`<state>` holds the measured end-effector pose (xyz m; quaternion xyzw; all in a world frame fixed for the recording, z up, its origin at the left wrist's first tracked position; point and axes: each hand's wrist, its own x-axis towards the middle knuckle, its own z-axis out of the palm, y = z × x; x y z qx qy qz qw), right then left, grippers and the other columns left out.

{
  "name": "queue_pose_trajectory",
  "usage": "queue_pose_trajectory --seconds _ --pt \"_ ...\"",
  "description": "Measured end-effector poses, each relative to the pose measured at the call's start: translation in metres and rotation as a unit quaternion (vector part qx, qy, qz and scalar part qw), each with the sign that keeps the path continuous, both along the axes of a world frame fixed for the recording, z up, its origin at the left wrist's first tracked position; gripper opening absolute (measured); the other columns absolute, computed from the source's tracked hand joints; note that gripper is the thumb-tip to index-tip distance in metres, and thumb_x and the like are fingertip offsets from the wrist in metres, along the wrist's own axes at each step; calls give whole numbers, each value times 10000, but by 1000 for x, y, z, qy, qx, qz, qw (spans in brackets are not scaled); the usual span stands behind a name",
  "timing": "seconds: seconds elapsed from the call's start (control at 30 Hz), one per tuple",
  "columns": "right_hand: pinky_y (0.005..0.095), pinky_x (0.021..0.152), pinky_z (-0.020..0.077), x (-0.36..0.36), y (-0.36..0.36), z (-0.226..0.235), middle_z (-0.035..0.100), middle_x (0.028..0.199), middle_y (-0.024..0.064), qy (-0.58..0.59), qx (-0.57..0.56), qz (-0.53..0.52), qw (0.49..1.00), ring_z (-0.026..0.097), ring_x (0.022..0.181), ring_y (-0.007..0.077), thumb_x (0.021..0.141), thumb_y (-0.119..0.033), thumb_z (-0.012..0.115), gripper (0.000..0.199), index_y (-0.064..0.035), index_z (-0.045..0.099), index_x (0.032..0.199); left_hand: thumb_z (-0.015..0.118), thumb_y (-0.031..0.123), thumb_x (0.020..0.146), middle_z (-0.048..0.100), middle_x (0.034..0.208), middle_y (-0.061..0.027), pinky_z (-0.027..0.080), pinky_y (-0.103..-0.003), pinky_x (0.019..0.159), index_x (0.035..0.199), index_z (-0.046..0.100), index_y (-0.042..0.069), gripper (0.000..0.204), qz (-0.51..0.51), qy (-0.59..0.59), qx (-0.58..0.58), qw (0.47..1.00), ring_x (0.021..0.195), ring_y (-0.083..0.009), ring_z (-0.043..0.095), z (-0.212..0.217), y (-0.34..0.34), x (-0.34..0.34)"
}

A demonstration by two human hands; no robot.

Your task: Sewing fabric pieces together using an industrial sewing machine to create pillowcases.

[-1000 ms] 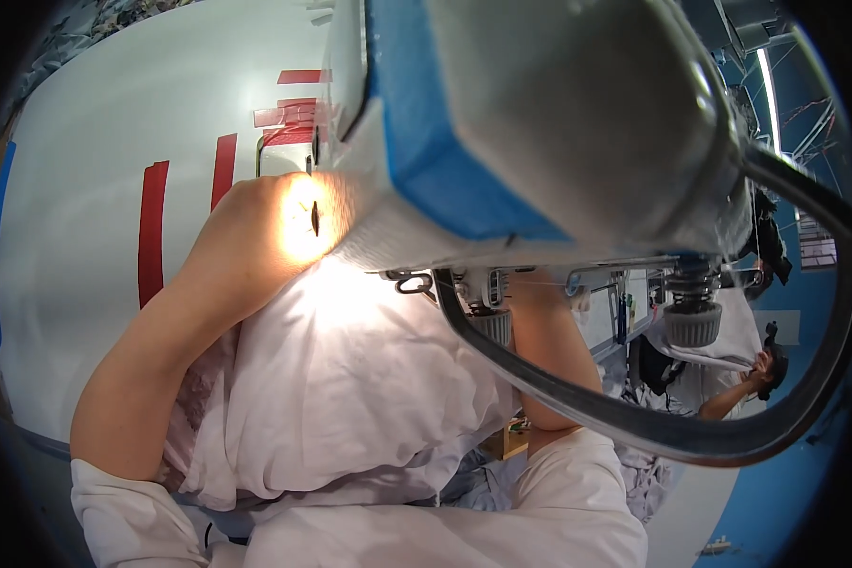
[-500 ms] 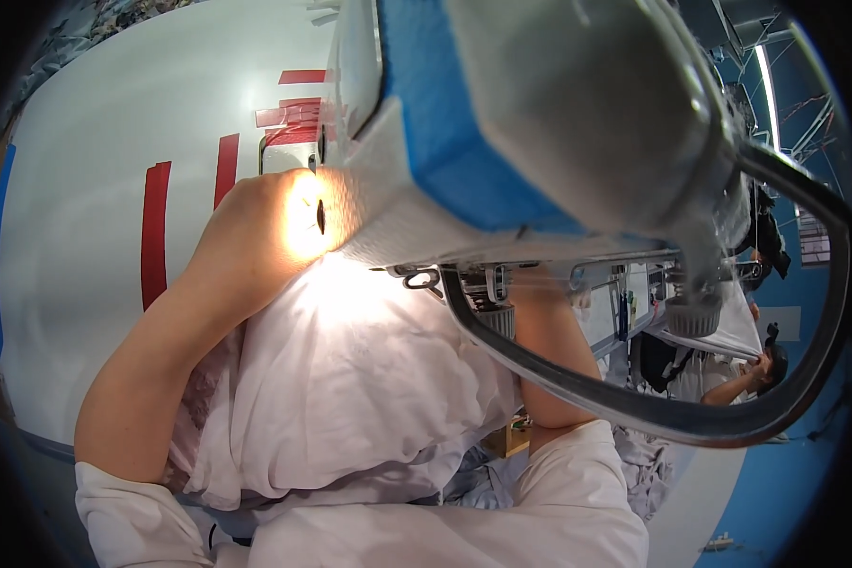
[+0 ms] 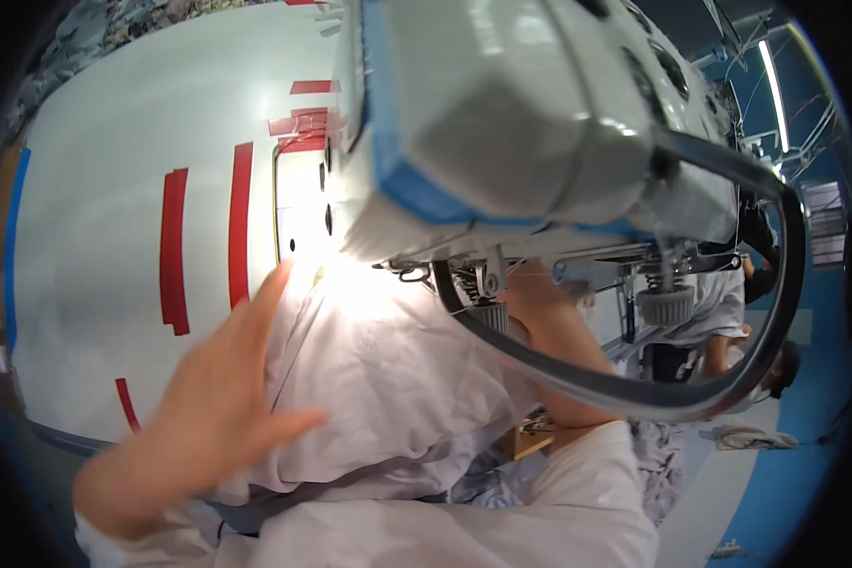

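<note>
A white sewing machine point(image 3: 502, 114) with blue tape on its edge fills the upper middle. White fabric point(image 3: 379, 379) spreads from under its lit needle area down across my lap. My left hand point(image 3: 218, 388) is beside the fabric's left edge, a little blurred, with thumb and fingers apart and nothing held. One fingertip is near the machine's bed plate point(image 3: 295, 204). My right hand point(image 3: 530, 284) is mostly hidden behind the machine head, with only wrist and forearm showing; its fingers and whatever they touch cannot be seen.
A dark curved bar point(image 3: 577, 383) loops out at the machine's right. Red tape strips point(image 3: 173, 251) mark the white table point(image 3: 95, 208). Fabric scraps lie at the far left corner. Another person point(image 3: 719, 322) is at the right, near a bundle of cloth point(image 3: 658, 464).
My left hand has come away from the lit needle area, back toward me and left, and its fingers have spread. The bed plate is uncovered. The machine appears shifted and turned in view.
</note>
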<state>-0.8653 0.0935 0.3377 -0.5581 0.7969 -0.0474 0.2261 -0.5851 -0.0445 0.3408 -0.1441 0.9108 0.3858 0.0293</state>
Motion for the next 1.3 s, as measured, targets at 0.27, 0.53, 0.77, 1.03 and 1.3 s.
queue_pose_trajectory --seconds 0.27,0.53,0.77,1.03,1.3 --pt "352 583 461 64 27 5 613 743 139 -317 -81 -82 941 590 621 231 809 -150 645 245 20 578 973 408 125 897 633 888 -164 479 -393 746 990 577 8 226 85 27 -179 980 840 -339 604 0 -171 -30" --pt "219 614 460 133 70 -11 595 845 4 -618 -89 -223 749 547 728 55 867 -65 629 333 9 503 1167 618 130 783 348 1392 -220 268 -441 1067 1315 411 -1 586 -16 177 -269 947 1303 -388 316 1 -27 -56" --pt "255 739 475 167 108 -38 652 879 22 -662 -8 -132 738 553 844 74 887 -145 571 205 32 647 958 555 22 769 256 1484 -206 175 -395 1130 1419 310 9 695 84 -40 -76 993 1393 -345 221 -10 14 104" --pt "241 687 480 208 128 -67 651 825 25 -669 -98 -210 706 586 761 87 888 -195 614 236 13 642 996 525 50 820 340 1450 -175 195 -367 1127 1399 378 47 598 83 34 -236 968 1378 -298 272 8 42 60" --pt "199 589 425 221 149 -79 619 828 -36 -710 -62 -219 667 527 703 15 921 -232 612 238 -23 646 1030 534 11 819 466 1345 -186 306 -409 1070 1290 514 58 474 53 103 -349 930 1275 -338 416 -4 67 73"
